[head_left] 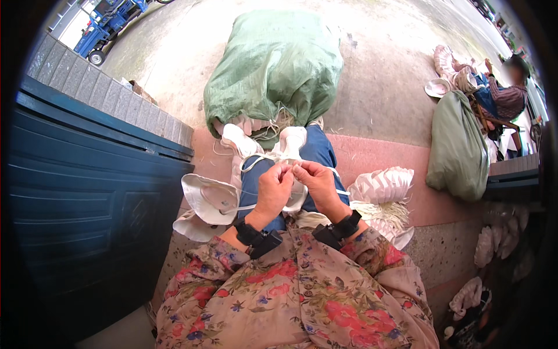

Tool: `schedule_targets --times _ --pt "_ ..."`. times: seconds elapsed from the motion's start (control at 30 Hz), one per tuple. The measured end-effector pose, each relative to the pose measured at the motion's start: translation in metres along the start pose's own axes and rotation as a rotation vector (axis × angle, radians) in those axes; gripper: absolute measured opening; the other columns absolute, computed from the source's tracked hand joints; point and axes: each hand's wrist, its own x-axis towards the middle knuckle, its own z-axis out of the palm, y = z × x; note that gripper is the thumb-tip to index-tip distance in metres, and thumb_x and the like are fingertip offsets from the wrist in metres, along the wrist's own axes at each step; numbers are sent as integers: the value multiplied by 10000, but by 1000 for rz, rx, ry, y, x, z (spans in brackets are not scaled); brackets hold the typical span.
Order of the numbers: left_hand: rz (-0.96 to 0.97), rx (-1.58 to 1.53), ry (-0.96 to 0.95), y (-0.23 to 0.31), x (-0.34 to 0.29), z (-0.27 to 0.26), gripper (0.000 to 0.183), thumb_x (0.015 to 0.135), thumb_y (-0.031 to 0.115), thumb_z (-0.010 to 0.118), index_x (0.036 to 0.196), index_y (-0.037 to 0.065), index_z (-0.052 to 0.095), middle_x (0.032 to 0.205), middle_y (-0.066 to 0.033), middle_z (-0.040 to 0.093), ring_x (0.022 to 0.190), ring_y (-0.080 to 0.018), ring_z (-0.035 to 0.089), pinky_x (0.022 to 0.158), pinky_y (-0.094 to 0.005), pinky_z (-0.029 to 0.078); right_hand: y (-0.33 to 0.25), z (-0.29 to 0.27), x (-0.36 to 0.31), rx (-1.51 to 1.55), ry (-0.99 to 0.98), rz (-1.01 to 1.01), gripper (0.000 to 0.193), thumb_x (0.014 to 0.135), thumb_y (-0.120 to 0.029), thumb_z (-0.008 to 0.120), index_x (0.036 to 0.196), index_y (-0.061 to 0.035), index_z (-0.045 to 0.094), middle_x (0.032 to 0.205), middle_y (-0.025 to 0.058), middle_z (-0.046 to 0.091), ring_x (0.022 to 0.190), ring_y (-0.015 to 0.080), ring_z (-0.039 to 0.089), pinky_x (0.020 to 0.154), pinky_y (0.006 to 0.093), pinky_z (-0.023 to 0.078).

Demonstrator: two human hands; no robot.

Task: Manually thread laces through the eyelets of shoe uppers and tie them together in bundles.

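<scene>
Over my lap, my left hand [275, 185] and my right hand [319, 185] meet fingertip to fingertip. Both are closed in a pinch on a white lace [252, 165], whose loops run out to either side across my jeans. The exact spot they grip is hidden by the fingers. Just beneath the hands is a white piece [296, 198] that looks like a shoe upper, partly covered by them. Two pale, rounded shoe-like pieces, one left [237, 139] and one right [292, 141], lie beyond my hands, near my knees.
A large green sack [276, 70] stands ahead. White curved pieces [210, 199] lie left, by a blue door [93, 215]. To the right are a stack of white pieces [382, 185], loose laces [386, 214], another green sack [459, 145] and a seated person [508, 99].
</scene>
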Motion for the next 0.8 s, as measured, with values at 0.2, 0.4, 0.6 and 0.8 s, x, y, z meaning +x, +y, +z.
schedule_targets --times 0.2,0.4,0.6,0.8 --pt "70 29 44 -10 -1 -3 117 798 77 556 841 -25 593 651 -97 571 529 -148 505 527 -279 423 -1 1 0 -83 -2 -27 192 825 -139 602 924 24 631 801 -4 605 691 35 502 612 182 413" --pt "163 241 -165 -19 31 -26 146 816 96 549 915 0 600 785 -83 602 723 -155 558 652 -282 441 2 -29 -5 -366 -3 -238 189 837 -150 591 924 16 619 806 -10 577 713 34 479 612 181 383" --pt "253 754 -312 -56 77 -41 196 695 191 631 836 55 634 904 -127 582 900 -279 511 807 -368 389 -23 -33 -20 -193 -129 -132 161 880 -133 510 836 3 585 871 62 624 765 80 527 705 220 420" --pt "-85 415 -651 -33 98 -45 141 749 157 614 808 31 591 775 -38 575 731 -156 546 681 -267 430 -52 -67 -21 -205 -41 -225 146 892 -120 471 853 -14 564 881 86 627 816 103 552 739 234 427"
